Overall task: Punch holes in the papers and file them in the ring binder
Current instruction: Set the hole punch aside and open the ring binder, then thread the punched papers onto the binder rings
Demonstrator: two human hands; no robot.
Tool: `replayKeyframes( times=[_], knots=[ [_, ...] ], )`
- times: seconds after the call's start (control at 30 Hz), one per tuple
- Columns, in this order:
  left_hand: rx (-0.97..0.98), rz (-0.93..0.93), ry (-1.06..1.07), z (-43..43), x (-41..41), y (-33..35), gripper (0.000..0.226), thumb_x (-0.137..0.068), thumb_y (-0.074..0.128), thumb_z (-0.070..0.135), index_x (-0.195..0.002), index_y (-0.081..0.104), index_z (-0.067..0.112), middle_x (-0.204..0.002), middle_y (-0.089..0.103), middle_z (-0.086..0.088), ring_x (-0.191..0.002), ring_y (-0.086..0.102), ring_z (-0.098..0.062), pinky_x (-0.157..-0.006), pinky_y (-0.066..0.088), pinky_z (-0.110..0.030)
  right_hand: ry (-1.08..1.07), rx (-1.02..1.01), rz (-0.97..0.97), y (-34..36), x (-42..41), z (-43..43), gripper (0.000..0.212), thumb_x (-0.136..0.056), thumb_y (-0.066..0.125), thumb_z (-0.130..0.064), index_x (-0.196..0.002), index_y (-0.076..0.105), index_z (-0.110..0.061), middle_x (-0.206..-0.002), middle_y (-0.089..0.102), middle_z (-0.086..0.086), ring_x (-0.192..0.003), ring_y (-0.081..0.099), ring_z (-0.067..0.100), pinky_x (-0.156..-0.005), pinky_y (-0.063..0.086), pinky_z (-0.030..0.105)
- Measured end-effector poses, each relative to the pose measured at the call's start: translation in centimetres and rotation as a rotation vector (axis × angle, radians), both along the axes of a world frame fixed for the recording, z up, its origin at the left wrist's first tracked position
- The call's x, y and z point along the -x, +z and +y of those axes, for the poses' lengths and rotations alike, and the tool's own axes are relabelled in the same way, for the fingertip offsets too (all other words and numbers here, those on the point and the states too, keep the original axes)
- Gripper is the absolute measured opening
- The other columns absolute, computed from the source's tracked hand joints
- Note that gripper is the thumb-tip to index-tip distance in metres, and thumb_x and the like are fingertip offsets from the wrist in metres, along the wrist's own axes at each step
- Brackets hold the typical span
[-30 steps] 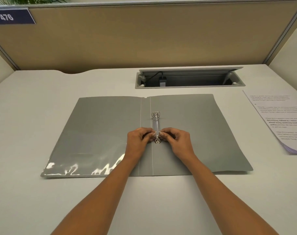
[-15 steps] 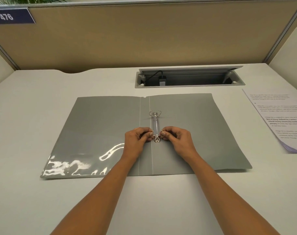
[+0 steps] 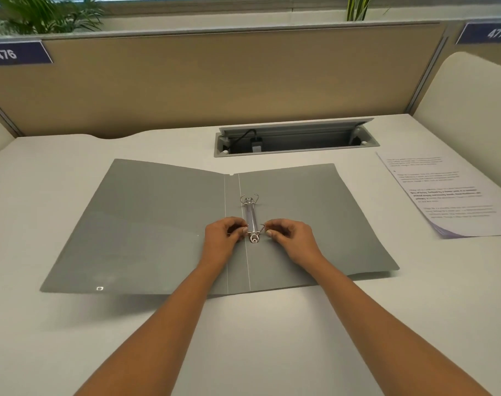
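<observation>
The ring binder (image 3: 158, 224) lies flat and open on the table (image 3: 272, 324), and its metal rings are now parted where a second ago they were closed. The far ring (image 3: 249, 199) gapes at the top. The near ring (image 3: 254, 232) is split into two halves, the left hand (image 3: 220, 238) pinching one with curled fingers (image 3: 238, 227) and the right hand (image 3: 292, 238) pinching the other. That seems to make the binder ready to take sheets. The papers (image 3: 449, 195) lie on the table well to the right of the binder, and whether they are punched I cannot tell.
</observation>
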State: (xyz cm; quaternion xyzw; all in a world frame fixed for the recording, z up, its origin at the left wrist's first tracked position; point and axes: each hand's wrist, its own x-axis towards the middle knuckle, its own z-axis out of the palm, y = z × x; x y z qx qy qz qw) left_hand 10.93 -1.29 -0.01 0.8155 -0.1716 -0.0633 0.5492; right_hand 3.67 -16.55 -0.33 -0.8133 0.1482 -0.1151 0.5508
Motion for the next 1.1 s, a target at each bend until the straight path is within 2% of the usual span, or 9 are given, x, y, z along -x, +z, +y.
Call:
replayKeyframes(
  times=[0.1,0.27,0.43,0.6,0.7,0.8,0.93,1.03,1.1],
  knots=[
    [-0.094,-0.073,0.017,-0.1,0.6,0.3,0.013,-0.080,0.066,0.000,-0.092,0.070,0.003,-0.085,0.066,-0.006,-0.065,0.058,0.007,-0.068,0.045,-0.006,-0.036,0.015,0.017,0.2,1.6,-0.2,0.025,-0.085,0.063,-0.004,-0.109,0.067,-0.004,-0.104,0.070,0.013,-0.091,0.063,0.014,-0.076,0.042,-0.003],
    [-0.192,-0.319,0.078,-1.6,2.8,1.1,0.019,-0.079,0.067,0.005,-0.098,0.070,0.009,-0.106,0.066,-0.007,-0.100,0.059,-0.021,-0.086,0.039,-0.022,-0.109,0.070,0.051,0.5,4.6,-1.3,0.021,-0.086,0.063,-0.007,-0.106,0.069,-0.006,-0.104,0.070,0.010,-0.088,0.061,0.011,-0.071,0.040,-0.006],
    [-0.201,-0.408,-0.053,-5.5,5.5,2.5,0.018,-0.082,0.064,0.005,-0.098,0.069,0.008,-0.108,0.065,-0.007,-0.107,0.057,-0.022,-0.093,0.036,-0.023,-0.255,0.151,0.086,1.2,8.0,-4.4,0.017,-0.087,0.062,-0.010,-0.102,0.070,-0.007,-0.102,0.070,0.007,-0.085,0.059,0.009,-0.065,0.039,-0.005],
    [-0.149,-0.222,-0.199,-10.8,8.0,3.2,0.018,-0.084,0.063,0.008,-0.101,0.068,0.008,-0.106,0.066,-0.007,-0.097,0.060,-0.019,-0.082,0.042,-0.021,-0.398,0.195,0.134,2.3,11.8,-9.0,0.017,-0.088,0.060,-0.011,-0.101,0.070,-0.007,-0.102,0.069,0.007,-0.085,0.057,0.010,-0.077,0.040,0.013],
    [-0.126,0.031,-0.237,-14.3,9.0,3.7,0.022,-0.085,0.063,0.013,-0.107,0.066,0.007,-0.102,0.064,-0.003,-0.089,0.059,-0.015,-0.074,0.043,-0.021,-0.492,0.232,0.127,3.1,13.5,-12.2,0.015,-0.088,0.060,-0.010,-0.098,0.070,-0.005,-0.099,0.071,0.009,-0.084,0.059,0.014,-0.077,0.040,0.017],
    [-0.072,0.285,-0.268,-18.1,9.8,3.9,0.023,-0.087,0.062,0.015,-0.108,0.064,0.005,-0.096,0.059,-0.003,-0.087,0.056,-0.017,-0.066,0.049,-0.027,-0.585,0.256,0.120,3.9,14.8,-15.7,0.015,-0.088,0.059,-0.009,-0.096,0.070,-0.003,-0.097,0.071,0.012,-0.086,0.061,0.017,-0.076,0.039,0.019],
    [-0.023,0.487,-0.292,-23.3,10.5,4.3,0.008,-0.087,0.062,0.016,-0.091,0.060,0.009,-0.088,0.060,-0.009,-0.082,0.056,-0.021,-0.083,0.049,-0.032,-0.713,0.299,0.139,5.1,16.1,-21.1,0.017,-0.088,0.057,-0.009,-0.096,0.069,-0.001,-0.099,0.070,0.015,-0.095,0.063,0.026,-0.077,0.040,0.021],
    [-0.048,0.520,-0.281,-26.9,10.9,4.5,0.014,-0.086,0.062,0.017,-0.095,0.059,0.007,-0.111,0.062,-0.015,-0.104,0.059,-0.029,-0.095,0.046,-0.035,-0.789,0.378,0.200,5.7,16.6,-25.7,0.020,-0.089,0.055,-0.011,-0.100,0.069,0.000,-0.104,0.070,0.017,-0.100,0.062,0.031,-0.083,0.044,0.028],
    [-0.068,0.543,-0.259,-29.0,11.2,4.7,0.033,-0.086,0.063,0.020,-0.110,0.058,-0.001,-0.128,0.055,-0.020,-0.120,0.052,-0.034,-0.100,0.043,-0.038,-0.811,0.412,0.276,5.9,16.8,-28.6,0.022,-0.089,0.055,-0.013,-0.103,0.067,-0.001,-0.108,0.068,0.018,-0.102,0.061,0.033,-0.086,0.045,0.030]
  ],
)
